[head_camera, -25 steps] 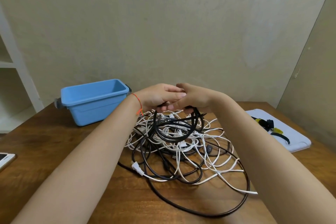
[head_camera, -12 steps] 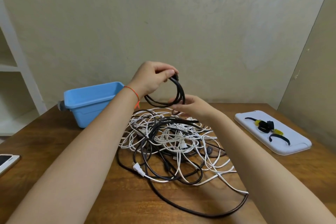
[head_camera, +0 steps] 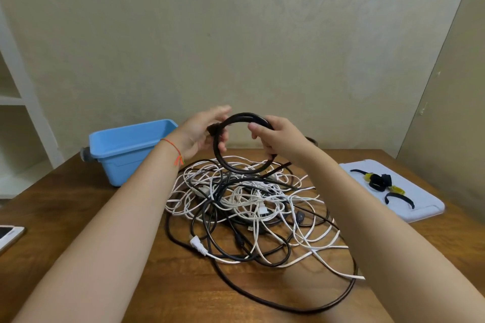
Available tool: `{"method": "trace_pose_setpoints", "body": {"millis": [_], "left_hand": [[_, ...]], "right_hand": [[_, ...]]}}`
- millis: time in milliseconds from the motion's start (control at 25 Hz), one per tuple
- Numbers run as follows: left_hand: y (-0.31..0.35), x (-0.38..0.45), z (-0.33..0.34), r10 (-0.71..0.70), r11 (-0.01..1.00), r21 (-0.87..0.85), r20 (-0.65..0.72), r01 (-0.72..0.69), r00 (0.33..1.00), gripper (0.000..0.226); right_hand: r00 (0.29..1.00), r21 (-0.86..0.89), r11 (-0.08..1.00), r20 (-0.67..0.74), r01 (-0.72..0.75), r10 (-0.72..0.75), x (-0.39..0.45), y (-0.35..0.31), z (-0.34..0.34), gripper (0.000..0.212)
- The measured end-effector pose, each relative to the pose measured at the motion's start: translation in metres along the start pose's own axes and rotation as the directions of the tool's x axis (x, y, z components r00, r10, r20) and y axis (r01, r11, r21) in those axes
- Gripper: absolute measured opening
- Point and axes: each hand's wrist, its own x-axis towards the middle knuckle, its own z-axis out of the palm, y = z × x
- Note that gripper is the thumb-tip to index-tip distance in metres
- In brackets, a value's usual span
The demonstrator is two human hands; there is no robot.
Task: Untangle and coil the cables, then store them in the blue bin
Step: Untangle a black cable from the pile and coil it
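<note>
A tangle of black and white cables lies in the middle of the wooden table. Above it I hold a black cable coil upright, a ring of several loops. My left hand grips the coil's left side where its plug end sits. My right hand grips the ring's right side. A black strand runs from the coil down into the pile. The blue bin stands at the back left, and nothing shows inside it from here.
A white tray with black and yellow cable ties lies at the right. A phone lies at the table's left edge. A white shelf stands beyond the left side. The wall is close behind.
Both hands have risen from the pile with the black cable. Loose loops a second ago now form one round ring, held higher with a hand on each side.
</note>
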Motion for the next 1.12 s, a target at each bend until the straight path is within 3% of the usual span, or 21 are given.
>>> {"method": "trace_pose_setpoints", "body": {"millis": [80,160,280,360,440,560,680,760,920,1000,1120], "left_hand": [[0.008,-0.007,0.001,-0.015,0.922,0.386,0.109,-0.028,0.994,0.025],[0.011,-0.009,0.005,-0.086,0.885,0.465,0.207,-0.020,0.975,0.021],[0.007,-0.008,0.009,-0.077,0.976,0.219,0.277,0.015,0.958,0.024],[0.003,-0.003,0.008,0.008,0.994,0.105,0.168,-0.026,0.986,0.039],[0.001,0.002,0.003,0.089,0.994,-0.063,0.020,-0.087,0.996,0.049],[-0.004,0.011,-0.002,0.108,0.938,-0.312,-0.152,-0.151,0.982,0.057],[-0.012,0.015,0.004,0.053,0.834,-0.522,-0.250,-0.181,0.967,0.057],[-0.014,0.016,0.008,0.013,0.762,-0.618,-0.286,-0.194,0.958,0.058],[-0.017,0.017,0.007,-0.034,0.704,-0.678,-0.327,-0.209,0.945,0.060],[-0.019,0.018,0.005,-0.036,0.701,-0.676,-0.351,-0.226,0.936,0.060],[-0.020,0.020,0.003,-0.047,0.709,-0.657,-0.406,-0.256,0.913,0.060]], "right_hand": [[0.998,-0.174,0.985,0.060,0.013,-0.003,0.001,-0.012,-0.001,0.025],[0.992,-0.306,0.951,0.127,0.047,-0.008,0.001,-0.024,0.002,0.025],[0.983,-0.172,0.985,0.179,0.000,0.031,-0.002,-0.025,0.000,0.024],[0.962,-0.153,0.983,0.236,-0.101,0.136,-0.006,-0.017,-0.009,0.034],[0.930,-0.306,0.941,0.282,-0.147,0.237,-0.010,-0.005,-0.018,0.043],[0.918,-0.216,0.966,0.334,-0.144,0.212,-0.010,0.012,-0.022,0.025],[0.978,-0.282,0.941,0.029,-0.188,0.205,-0.001,0.024,-0.012,0.015],[0.973,-0.484,0.845,-0.163,-0.225,0.166,0.005,0.036,-0.005,0.016],[0.946,-0.758,0.578,-0.310,-0.303,0.089,0.001,0.062,0.005,0.023],[0.942,-0.863,0.410,-0.335,-0.295,-0.029,-0.004,0.062,0.005,0.030],[0.956,-0.951,0.190,-0.269,-0.244,-0.120,-0.008,0.051,0.004,0.025]]}}
